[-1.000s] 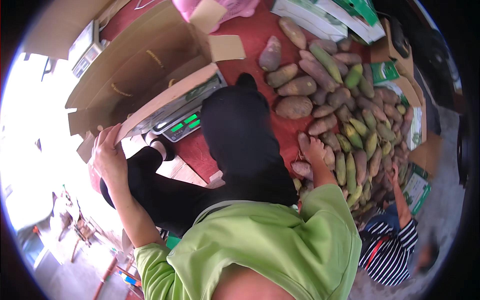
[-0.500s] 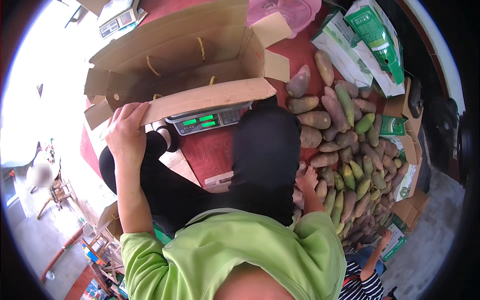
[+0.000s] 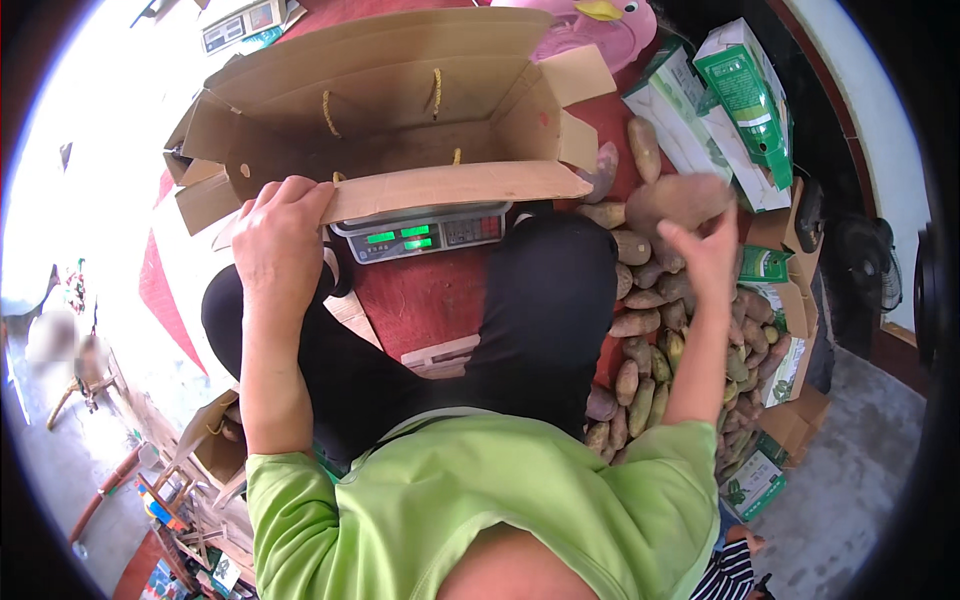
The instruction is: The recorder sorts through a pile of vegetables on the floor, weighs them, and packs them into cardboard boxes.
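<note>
My left hand [image 3: 277,235] is closed over the left end of the near flap of an open cardboard box [image 3: 460,186]. The box sits on a digital scale [image 3: 430,236] with a lit green display, and yellow rope handles hang on its inner walls. Lifted over the pile at the right, my right hand [image 3: 708,252] grips a large, thick, brownish root vegetable [image 3: 680,200], slightly blurred. Its fingers are partly hidden behind it. Below spreads a heap of long brown, purplish and green root vegetables [image 3: 640,300].
Green and white cartons [image 3: 745,95] stand beyond the heap, near a pink plastic thing [image 3: 600,35]. More opened cartons [image 3: 800,290] line its right side, with a black fan [image 3: 872,262] behind. Another person's striped clothing [image 3: 725,570] shows at the lower right.
My right hand has risen from the near edge of the heap, moving forward and right, and now holds a large root vegetable. My left hand stays on the flap; the view has shifted slightly.
</note>
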The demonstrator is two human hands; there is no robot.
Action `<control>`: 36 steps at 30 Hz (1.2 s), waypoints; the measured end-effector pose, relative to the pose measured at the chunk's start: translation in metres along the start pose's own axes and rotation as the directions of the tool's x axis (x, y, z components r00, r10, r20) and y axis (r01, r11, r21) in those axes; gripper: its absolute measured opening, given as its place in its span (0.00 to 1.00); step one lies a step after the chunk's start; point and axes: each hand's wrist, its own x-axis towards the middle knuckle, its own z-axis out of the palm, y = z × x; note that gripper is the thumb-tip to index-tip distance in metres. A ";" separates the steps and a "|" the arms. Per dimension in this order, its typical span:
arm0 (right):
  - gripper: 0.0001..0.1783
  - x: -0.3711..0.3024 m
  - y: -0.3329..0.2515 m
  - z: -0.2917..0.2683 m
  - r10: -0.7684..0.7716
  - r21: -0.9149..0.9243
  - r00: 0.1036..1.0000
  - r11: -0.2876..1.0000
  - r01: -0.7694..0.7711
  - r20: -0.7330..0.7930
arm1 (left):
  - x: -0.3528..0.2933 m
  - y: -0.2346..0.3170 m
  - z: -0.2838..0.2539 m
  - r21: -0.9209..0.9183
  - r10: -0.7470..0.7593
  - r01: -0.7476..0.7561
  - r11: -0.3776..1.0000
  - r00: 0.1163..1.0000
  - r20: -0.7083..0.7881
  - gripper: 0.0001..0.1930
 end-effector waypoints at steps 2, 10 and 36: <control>0.46 0.029 -0.046 0.005 -0.141 -0.025 0.986 0.989 0.144 0.093 | 0.000 -0.003 0.001 0.008 0.041 -0.041 0.999 0.999 -0.002 0.12; 0.36 0.105 -0.131 0.148 -0.424 -0.047 0.631 0.806 0.590 0.650 | 0.001 -0.007 0.003 0.005 0.063 -0.063 0.998 0.998 -0.013 0.09; 0.40 0.133 -0.082 0.274 0.274 -0.220 0.014 0.738 0.638 0.961 | 0.013 -0.009 0.002 -0.041 0.001 0.002 0.999 0.998 0.063 0.12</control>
